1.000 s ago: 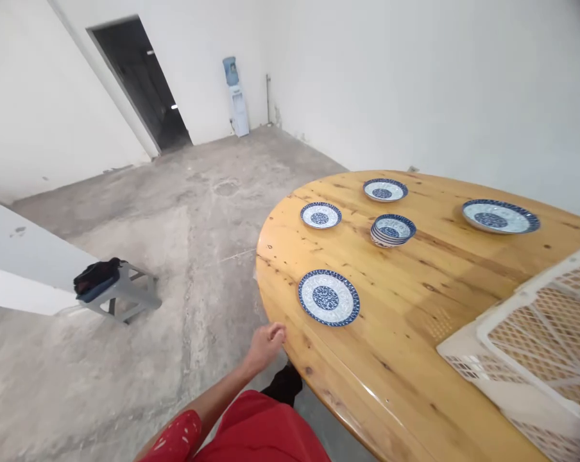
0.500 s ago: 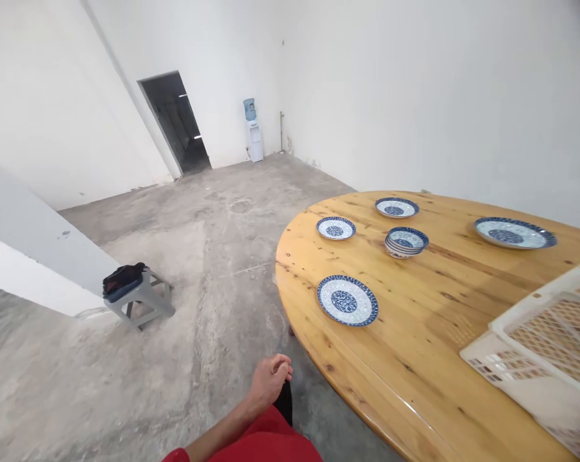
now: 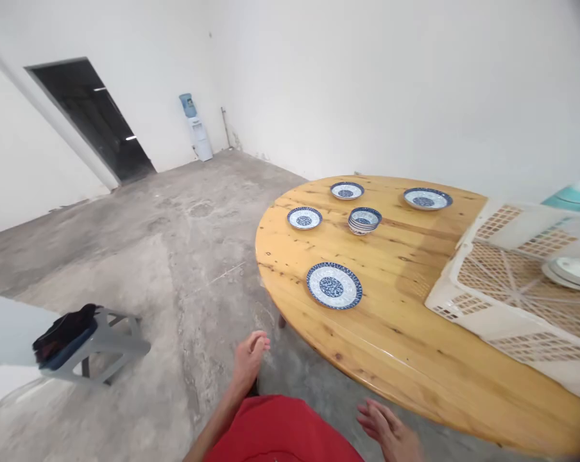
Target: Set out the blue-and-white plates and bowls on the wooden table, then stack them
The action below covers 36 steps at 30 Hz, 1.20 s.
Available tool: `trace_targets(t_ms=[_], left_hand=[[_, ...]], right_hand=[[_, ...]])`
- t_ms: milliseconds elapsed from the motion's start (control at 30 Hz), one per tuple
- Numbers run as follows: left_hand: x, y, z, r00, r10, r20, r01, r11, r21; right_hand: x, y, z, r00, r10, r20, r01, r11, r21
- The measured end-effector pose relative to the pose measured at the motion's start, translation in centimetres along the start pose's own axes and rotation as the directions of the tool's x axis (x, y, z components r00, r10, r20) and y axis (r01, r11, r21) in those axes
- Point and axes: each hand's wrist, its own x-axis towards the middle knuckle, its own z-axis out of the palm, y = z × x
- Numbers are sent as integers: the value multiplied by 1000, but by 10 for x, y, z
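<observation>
My left hand (image 3: 249, 356) hangs in the air left of the table's near edge, fingers loosely curved and holding nothing. Beside the same edge, farther right, my right hand (image 3: 389, 430) is open with its fingers stretched out. Nearest to both on the wooden table (image 3: 391, 385) lies a blue-and-white plate (image 3: 334, 286). Behind it are a smaller patterned plate (image 3: 305, 218), another plate (image 3: 347, 190) and a larger plate (image 3: 427, 199). Among these stands a stack of matching bowls (image 3: 364, 221). Neither hand touches any dish.
A white plastic crate (image 3: 492, 327) stands on the table's right, with white plates (image 3: 571, 273) inside and turquoise dishes (image 3: 573, 194) at its far side. A grey stool (image 3: 111, 346) bearing dark cloth is on the floor at left. A water dispenser (image 3: 199, 136) stands near the dark doorway (image 3: 92, 119).
My view has swung to the right and shows more of the crate and its contents. My right hand has come into view. My left hand remains off the table, its fingers slightly looser.
</observation>
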Motion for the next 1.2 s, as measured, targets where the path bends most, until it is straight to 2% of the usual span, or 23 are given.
trace_targets(t_ms=[133, 233, 400, 600, 767, 933, 1067, 1200], left_hand=[[23, -18, -67, 988, -94, -121, 85, 993, -81], [39, -33, -102, 973, -144, -179, 121, 983, -136], [69, -47, -140, 973, -173, -153, 147, 976, -162], [107, -49, -178, 991, -115, -65, 109, 991, -79], [136, -41, -195, 998, -67, -21, 67, 998, -7], [158, -29, -190, 997, -77, 28, 77, 997, 5], [178, -25, -188, 992, -104, 68, 105, 994, -5], [215, -21, -198, 993, -102, 55, 101, 995, 18]], right_hand=[[-2, -17, 71, 997, -49, 67, 51, 998, -36], [-4, -21, 109, 993, -72, 90, 79, 995, -69], [-4, -27, 159, 997, -51, 51, 55, 995, -83], [-9, -41, 222, 998, -56, 6, 56, 997, -60], [-12, -54, 256, 998, -59, 1, 58, 997, -52], [-3, -65, 270, 998, -53, -32, 50, 995, -81], [13, -74, 291, 999, -48, -17, 47, 996, -73], [42, -92, 327, 997, -53, 52, 56, 997, -53]])
